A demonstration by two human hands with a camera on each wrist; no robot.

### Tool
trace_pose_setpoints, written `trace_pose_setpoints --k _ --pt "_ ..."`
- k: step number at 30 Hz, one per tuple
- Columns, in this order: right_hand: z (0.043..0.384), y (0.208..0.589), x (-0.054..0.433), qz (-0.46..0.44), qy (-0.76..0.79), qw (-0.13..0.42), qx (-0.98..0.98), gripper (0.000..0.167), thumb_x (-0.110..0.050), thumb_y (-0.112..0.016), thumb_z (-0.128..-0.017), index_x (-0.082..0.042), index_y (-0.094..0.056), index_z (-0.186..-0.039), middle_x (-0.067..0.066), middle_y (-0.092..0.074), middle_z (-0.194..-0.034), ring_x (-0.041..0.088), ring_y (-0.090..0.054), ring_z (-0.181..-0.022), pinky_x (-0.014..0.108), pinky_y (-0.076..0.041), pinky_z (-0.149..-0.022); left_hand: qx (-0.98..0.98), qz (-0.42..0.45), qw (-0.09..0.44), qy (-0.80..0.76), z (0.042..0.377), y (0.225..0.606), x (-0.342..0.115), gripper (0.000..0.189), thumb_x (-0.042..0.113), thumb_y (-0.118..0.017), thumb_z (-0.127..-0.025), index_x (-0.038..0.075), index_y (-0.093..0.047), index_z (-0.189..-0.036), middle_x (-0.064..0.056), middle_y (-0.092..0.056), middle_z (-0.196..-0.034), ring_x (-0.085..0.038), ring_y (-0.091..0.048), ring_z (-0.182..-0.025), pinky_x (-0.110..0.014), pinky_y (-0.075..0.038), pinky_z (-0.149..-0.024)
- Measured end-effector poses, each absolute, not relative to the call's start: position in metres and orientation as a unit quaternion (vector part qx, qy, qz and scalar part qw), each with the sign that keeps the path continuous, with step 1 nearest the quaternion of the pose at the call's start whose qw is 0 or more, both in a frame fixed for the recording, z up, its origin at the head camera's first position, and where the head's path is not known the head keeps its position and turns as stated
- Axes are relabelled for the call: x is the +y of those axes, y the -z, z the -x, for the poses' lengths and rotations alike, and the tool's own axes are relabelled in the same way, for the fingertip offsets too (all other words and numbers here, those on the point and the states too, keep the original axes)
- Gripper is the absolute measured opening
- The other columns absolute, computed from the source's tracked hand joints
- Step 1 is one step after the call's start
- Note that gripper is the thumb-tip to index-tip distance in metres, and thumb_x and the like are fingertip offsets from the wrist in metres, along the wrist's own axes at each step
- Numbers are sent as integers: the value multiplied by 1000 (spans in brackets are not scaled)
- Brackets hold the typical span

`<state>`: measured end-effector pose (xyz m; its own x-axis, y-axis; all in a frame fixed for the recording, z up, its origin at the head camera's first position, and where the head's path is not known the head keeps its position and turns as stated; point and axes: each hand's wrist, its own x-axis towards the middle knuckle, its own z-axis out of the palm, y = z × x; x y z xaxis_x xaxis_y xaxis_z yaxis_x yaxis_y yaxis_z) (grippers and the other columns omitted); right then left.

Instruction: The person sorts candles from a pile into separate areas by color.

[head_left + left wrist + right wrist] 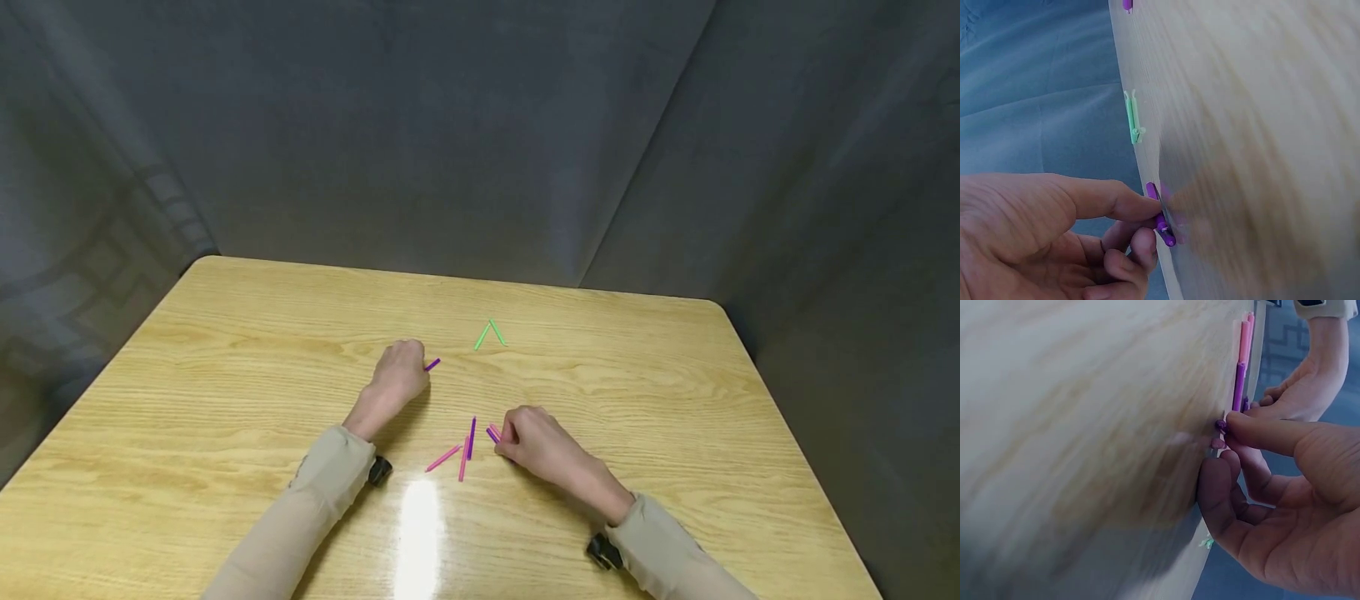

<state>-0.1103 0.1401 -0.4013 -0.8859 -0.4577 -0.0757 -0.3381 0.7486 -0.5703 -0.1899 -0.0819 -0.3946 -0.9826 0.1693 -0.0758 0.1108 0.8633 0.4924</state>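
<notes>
Low at the wooden table (637, 358), the left hand (400, 372) pinched a slim purple stick (432, 364), long axis slanting away rightward; the right hand (543, 446) pinched a pink stick (495, 430) and 1 purple mate (492, 436), pointing away leftward.

Wood-grained table (187, 400) with rounded corners, dark grey curtain (420, 150) behind, bright reflection (418, 537)
</notes>
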Motion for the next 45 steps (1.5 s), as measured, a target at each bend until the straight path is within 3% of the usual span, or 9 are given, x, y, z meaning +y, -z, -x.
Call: trace_pose_setpoints --k 2,5,9,23,30,37,45 --pt "110 401 140 216 280 103 929 29 -8 -74 -83 -14 -54 -62 -9 -51 -63 5 -44 -57 37 -46 -79 963 -73 60 -251 190 395 -82 27 -14 -56 -74 7 -48 -59 -8 -48 -58 -19 -43 -53 -27 -35 -46" --pt "111 400 139 216 279 101 930 29 -7 -75 -82 -14 -55 -62 -9 -51 -64 5 -45 -58 38 -47 -78 964 -72 60 -251 190 394 -82 26 -14 -55 -74 7 -48 -59 -9 -49 -60 -20 -44 -54 -28 -36 -47" --pt "111 399 138 214 281 99 930 28 -7 -75 -82 -13 -56 -62 -8 -52 -65 6 -46 -59 26 -43 -58 964 -66 62 -249 190 394 -83 24 -14 -56 -74 6 -50 -61 -10 -51 -63 -22 -46 -57 -29 -38 -48" --pt "113 398 138 226 273 96 930 26 -5 -74 -79 -13 -57 -61 -8 -51 -64 7 -46 -60 25 -43 -59 964 -54 69 -252 190 392 -85 18 -12 -57 -79 2 -56 -69 -10 -54 -66 -21 -49 -59 -28 -41 -50" --pt "112 401 140 245 267 89 928 21 0 -67 -74 -12 -55 -60 -7 -48 -63 7 -44 -59 24 -41 -58 963 -55 69 -253 188 394 -85 26 -13 -54 -80 5 -51 -63 -6 -47 -59 -18 -42 -53 -26 -34 -46" --pt "111 402 145 244 278 95 924 20 1 -64 -72 -13 -54 -61 -7 -48 -63 7 -42 -58 24 -40 -57 967 -72 58 -238 189 394 -82 17 -10 -57 -82 2 -58 -70 -9 -55 -65 -20 -49 -58 -29 -43 -50" --pt "113 399 148 239 306 137 911 16 1 -66 -78 -10 -59 -68 -6 -51 -66 5 -43 -57 22 -39 -53 974 -69 20 -215 188 390 -82 14 -6 -61 -85 -1 -60 -72 -13 -57 -70 -24 -53 -64 -35 -49 -56"
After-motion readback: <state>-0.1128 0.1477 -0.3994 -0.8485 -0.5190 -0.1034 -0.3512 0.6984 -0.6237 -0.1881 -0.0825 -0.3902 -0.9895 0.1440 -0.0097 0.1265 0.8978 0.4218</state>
